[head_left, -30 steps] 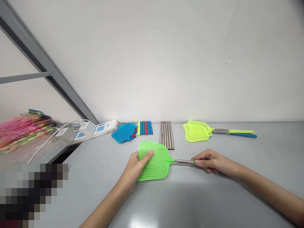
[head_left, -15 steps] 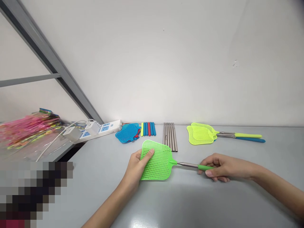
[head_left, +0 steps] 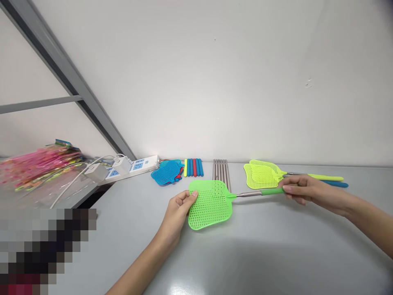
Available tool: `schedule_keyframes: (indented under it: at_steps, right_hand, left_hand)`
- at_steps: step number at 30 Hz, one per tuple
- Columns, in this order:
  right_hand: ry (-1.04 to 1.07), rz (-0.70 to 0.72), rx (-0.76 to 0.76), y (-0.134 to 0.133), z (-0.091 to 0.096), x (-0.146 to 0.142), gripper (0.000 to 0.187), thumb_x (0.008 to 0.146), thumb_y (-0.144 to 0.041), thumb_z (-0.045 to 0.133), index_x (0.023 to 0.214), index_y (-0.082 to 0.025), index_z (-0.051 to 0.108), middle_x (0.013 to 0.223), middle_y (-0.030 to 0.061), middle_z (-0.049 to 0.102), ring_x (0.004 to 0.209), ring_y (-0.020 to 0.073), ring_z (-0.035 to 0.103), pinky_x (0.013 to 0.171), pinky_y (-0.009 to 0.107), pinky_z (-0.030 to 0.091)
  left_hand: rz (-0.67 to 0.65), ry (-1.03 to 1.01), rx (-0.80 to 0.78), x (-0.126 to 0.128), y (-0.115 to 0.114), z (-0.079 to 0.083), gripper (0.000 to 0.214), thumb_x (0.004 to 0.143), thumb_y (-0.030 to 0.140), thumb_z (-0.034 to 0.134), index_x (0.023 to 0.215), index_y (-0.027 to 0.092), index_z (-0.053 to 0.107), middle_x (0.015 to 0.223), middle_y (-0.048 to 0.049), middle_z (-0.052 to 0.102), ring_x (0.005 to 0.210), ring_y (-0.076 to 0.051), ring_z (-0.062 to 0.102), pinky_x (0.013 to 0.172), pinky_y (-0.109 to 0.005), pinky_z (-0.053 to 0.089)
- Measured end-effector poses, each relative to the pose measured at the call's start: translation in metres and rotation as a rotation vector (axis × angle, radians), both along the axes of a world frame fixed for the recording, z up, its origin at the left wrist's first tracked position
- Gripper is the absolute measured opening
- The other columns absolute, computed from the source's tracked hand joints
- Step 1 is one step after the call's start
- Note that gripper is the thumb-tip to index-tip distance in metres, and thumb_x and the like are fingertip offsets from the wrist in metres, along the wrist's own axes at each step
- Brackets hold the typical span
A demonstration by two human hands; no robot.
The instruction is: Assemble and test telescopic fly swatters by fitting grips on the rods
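Note:
A green fly swatter (head_left: 211, 207) is held level above the grey table, its square mesh head to the left and a steel rod running right into a green grip. My left hand (head_left: 179, 213) pinches the left edge of the mesh, thumb on top. The end of the green grip is between the thumb and fingers of my right hand (head_left: 303, 190), which is closed on it. Just behind that hand lie swatters with yellow mesh heads (head_left: 262, 175), one with a yellow handle and one with a blue handle (head_left: 336, 184).
Along the wall lie blue swatter heads (head_left: 167, 172) with some red beneath, a row of coloured grips (head_left: 194, 167) and several steel rods (head_left: 221, 170). A white power strip (head_left: 144, 164) with plugs and cables is at left, near pink plastic-wrapped goods (head_left: 46, 159).
Both hands have shifted the green swatter a little to the right. My right hand has risen toward the yellow swatters and moved to the end of the grip.

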State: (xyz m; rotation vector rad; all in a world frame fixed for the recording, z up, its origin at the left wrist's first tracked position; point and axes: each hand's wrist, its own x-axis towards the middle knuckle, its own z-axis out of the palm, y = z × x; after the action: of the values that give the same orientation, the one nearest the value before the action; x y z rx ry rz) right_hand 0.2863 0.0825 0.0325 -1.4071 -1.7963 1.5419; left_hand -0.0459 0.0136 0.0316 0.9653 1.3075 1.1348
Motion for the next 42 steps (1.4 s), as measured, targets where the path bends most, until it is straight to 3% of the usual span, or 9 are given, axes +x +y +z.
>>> schedule_keyframes:
  at_steps: [2,4,8,12,15,21,27,35,42]
  right_hand:
    - [0.074,-0.109,-0.043,0.005,-0.001,0.007,0.028,0.074,-0.047,0.058,0.075,-0.019,0.058,0.06,-0.0008,0.043,0.049,0.0091,0.03,0.047,0.024,0.031]
    - [0.189,-0.211,-0.071,0.011,-0.002,0.017,0.027,0.077,-0.044,0.056,0.068,-0.018,0.056,0.059,-0.0016,0.039,0.048,0.0084,0.027,0.046,0.024,0.031]
    - [0.383,-0.442,-0.085,0.026,-0.004,0.046,0.016,0.08,-0.034,0.055,0.078,-0.018,0.06,0.064,-0.0009,0.039,0.048,0.0075,0.03,0.043,0.025,0.031]
    - [0.462,-0.646,-0.074,0.032,0.001,0.068,0.018,0.082,-0.031,0.054,0.076,-0.015,0.06,0.062,-0.0019,0.035,0.046,0.0067,0.031,0.04,0.027,0.029]
    - [0.472,-0.732,-0.09,0.031,0.007,0.076,0.02,0.082,-0.03,0.055,0.074,-0.013,0.062,0.062,-0.0021,0.033,0.046,0.0059,0.031,0.039,0.025,0.029]
    - [0.492,-0.795,-0.077,0.04,-0.006,0.098,0.019,0.078,-0.031,0.06,0.077,-0.012,0.062,0.064,-0.0016,0.037,0.047,0.005,0.032,0.039,0.023,0.03]
    - [0.425,-0.852,-0.1,0.049,-0.025,0.114,0.014,0.077,-0.03,0.059,0.076,-0.016,0.057,0.062,-0.0011,0.039,0.043,0.0063,0.031,0.038,0.027,0.026]
    - [0.347,-0.901,-0.053,0.047,-0.023,0.105,0.013,0.074,-0.027,0.059,0.08,-0.018,0.052,0.066,0.0014,0.044,0.042,0.0068,0.031,0.04,0.028,0.028]
    - [0.377,-0.936,0.021,0.044,-0.018,0.103,0.009,0.076,-0.022,0.056,0.083,-0.017,0.053,0.067,0.0002,0.041,0.044,0.0069,0.031,0.04,0.026,0.029]
  left_hand:
    - [0.029,0.044,0.004,-0.001,0.001,-0.001,0.025,0.073,0.037,0.059,0.065,0.014,0.055,0.055,0.0017,0.054,0.047,-0.007,0.047,0.048,-0.017,0.036]
    - [0.066,0.057,0.006,-0.002,0.002,-0.003,0.021,0.073,0.036,0.058,0.075,0.015,0.057,0.057,0.0017,0.056,0.045,-0.007,0.046,0.046,-0.017,0.035]
    - [0.168,0.047,0.016,-0.008,0.007,-0.006,0.032,0.072,0.035,0.058,0.097,0.016,0.054,0.074,-0.0016,0.061,0.046,-0.008,0.051,0.045,-0.019,0.038]
    - [0.321,0.04,0.006,-0.018,0.016,-0.01,0.04,0.069,0.028,0.06,0.107,0.021,0.049,0.099,-0.005,0.056,0.058,-0.01,0.059,0.045,-0.019,0.041]
    - [0.387,0.025,-0.031,-0.026,0.022,-0.013,0.046,0.07,0.023,0.059,0.113,0.026,0.043,0.102,-0.0051,0.052,0.069,-0.014,0.063,0.049,-0.021,0.046]
    - [0.359,-0.01,0.004,-0.037,0.027,-0.015,0.045,0.074,0.02,0.055,0.116,0.026,0.042,0.105,-0.0071,0.052,0.08,-0.02,0.064,0.053,-0.023,0.051]
    - [0.383,-0.087,-0.012,-0.042,0.032,-0.016,0.043,0.073,0.017,0.054,0.114,0.022,0.045,0.11,-0.0083,0.054,0.077,-0.019,0.065,0.05,-0.022,0.051]
    - [0.357,-0.157,0.008,-0.045,0.033,-0.015,0.041,0.074,0.017,0.053,0.114,0.021,0.048,0.122,-0.0074,0.05,0.076,-0.016,0.064,0.052,-0.022,0.05]
    - [0.383,-0.259,-0.053,-0.046,0.035,-0.011,0.044,0.074,0.017,0.053,0.118,0.02,0.046,0.115,-0.0118,0.054,0.08,-0.018,0.063,0.052,-0.02,0.05]
